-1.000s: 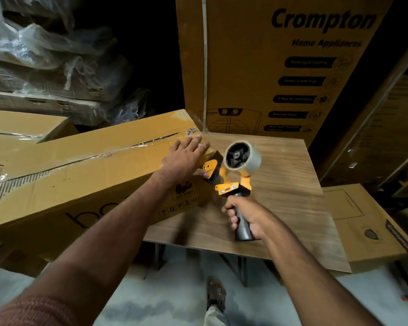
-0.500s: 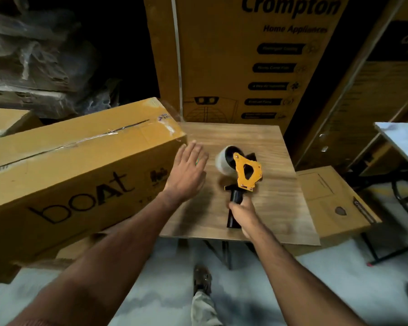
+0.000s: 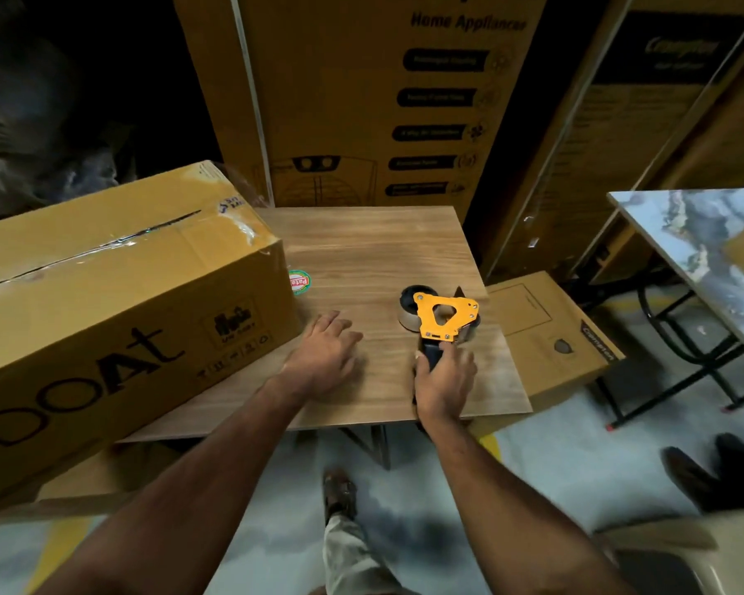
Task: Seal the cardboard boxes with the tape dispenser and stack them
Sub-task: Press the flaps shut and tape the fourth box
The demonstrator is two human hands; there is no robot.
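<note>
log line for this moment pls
tape dispenser lying on table | right hand on its handle | left hand open | taped box alongside

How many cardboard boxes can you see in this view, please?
5: the boat box on the wooden table's left, two tall Crompton boxes behind, one low box right of the table, one under the boat box. More may be hidden.

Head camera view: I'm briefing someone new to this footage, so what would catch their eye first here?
The orange tape dispenser lies on its side near the wooden table's right edge, with the right hand on its dark handle. On the left, the long boAt cardboard box juts over the table, shiny tape along its top seam. The left hand rests flat on the tabletop between them.
</note>
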